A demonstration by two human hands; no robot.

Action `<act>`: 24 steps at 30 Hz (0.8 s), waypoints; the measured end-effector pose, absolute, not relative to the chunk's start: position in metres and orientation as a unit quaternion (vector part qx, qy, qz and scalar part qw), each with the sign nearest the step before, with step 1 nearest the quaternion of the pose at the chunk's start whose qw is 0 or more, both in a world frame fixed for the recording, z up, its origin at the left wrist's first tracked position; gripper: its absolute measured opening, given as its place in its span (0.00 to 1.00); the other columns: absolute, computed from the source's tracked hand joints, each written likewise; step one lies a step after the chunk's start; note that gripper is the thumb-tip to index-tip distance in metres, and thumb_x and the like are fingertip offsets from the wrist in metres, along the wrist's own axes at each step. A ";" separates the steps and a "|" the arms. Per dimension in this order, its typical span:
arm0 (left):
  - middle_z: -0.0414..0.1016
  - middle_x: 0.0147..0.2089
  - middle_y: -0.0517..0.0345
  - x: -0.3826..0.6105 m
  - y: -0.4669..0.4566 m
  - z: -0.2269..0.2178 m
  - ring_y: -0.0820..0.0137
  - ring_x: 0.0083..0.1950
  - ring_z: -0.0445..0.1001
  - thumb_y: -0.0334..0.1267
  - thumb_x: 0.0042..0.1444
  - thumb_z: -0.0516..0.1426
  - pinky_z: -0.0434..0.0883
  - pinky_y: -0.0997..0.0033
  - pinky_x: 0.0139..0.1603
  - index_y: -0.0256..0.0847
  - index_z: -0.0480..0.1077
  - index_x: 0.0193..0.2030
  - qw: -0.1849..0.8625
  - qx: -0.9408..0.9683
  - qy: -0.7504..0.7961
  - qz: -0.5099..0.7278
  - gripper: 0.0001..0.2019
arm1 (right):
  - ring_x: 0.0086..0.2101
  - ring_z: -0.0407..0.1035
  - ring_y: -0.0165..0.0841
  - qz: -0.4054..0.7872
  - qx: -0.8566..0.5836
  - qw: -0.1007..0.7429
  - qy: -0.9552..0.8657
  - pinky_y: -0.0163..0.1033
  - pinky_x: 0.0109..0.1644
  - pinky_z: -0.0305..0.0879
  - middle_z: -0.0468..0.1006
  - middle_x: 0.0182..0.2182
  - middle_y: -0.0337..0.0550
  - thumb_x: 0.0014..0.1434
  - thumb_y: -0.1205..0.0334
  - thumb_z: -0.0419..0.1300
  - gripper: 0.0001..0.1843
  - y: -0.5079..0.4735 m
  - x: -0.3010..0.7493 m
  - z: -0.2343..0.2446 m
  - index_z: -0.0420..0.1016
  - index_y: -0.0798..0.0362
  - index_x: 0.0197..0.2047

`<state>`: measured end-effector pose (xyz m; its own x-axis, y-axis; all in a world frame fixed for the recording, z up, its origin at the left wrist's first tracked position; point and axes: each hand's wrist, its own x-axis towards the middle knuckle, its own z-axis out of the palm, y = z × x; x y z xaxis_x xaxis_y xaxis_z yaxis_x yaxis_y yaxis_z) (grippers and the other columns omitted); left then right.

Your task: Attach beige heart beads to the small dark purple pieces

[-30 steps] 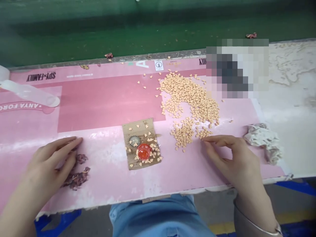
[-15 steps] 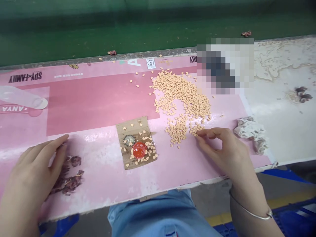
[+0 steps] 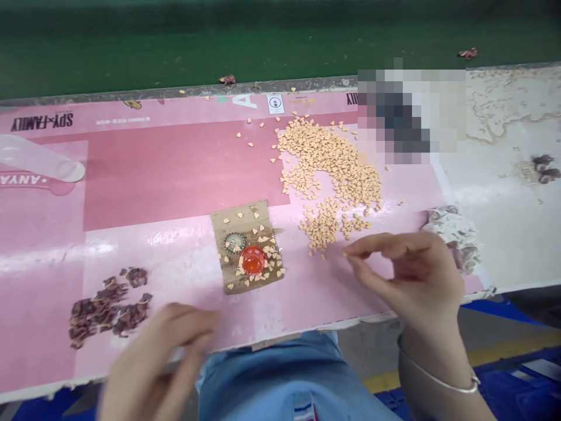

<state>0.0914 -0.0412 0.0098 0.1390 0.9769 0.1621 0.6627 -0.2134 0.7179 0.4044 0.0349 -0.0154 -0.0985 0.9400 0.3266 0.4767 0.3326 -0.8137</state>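
My right hand (image 3: 405,272) hovers just below a heap of small tan heart-shaped pieces (image 3: 331,169), thumb and forefinger pinched on one piece. My left hand (image 3: 162,356) is blurred at the near table edge, right of a pile of dark red dried bits (image 3: 107,310); its fingers are smeared. Between the hands lies a brown cardboard square (image 3: 248,245) carrying a red round cap (image 3: 253,260), a metal bottle cap (image 3: 234,241) and scattered hearts.
A pink printed sheet (image 3: 175,169) covers the table. A crumpled cloth (image 3: 453,234) lies right of my right hand. A clear plastic tube (image 3: 39,161) rests at the far left. More dark bits (image 3: 543,166) sit on the white surface at right.
My left hand left the dark red pile and swung right toward the near edge, uncovering the pile. My right hand lifted off the heap with a piece pinched.
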 end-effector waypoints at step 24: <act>0.75 0.28 0.61 0.151 -0.024 -0.005 0.75 0.28 0.76 0.24 0.63 0.57 0.73 0.81 0.29 0.42 0.71 0.37 0.277 0.658 0.540 0.446 0.09 | 0.35 0.84 0.30 0.314 -0.348 0.415 -0.780 0.31 0.44 0.84 0.88 0.34 0.40 0.62 0.79 0.64 0.16 0.018 0.318 0.003 0.66 0.47 0.38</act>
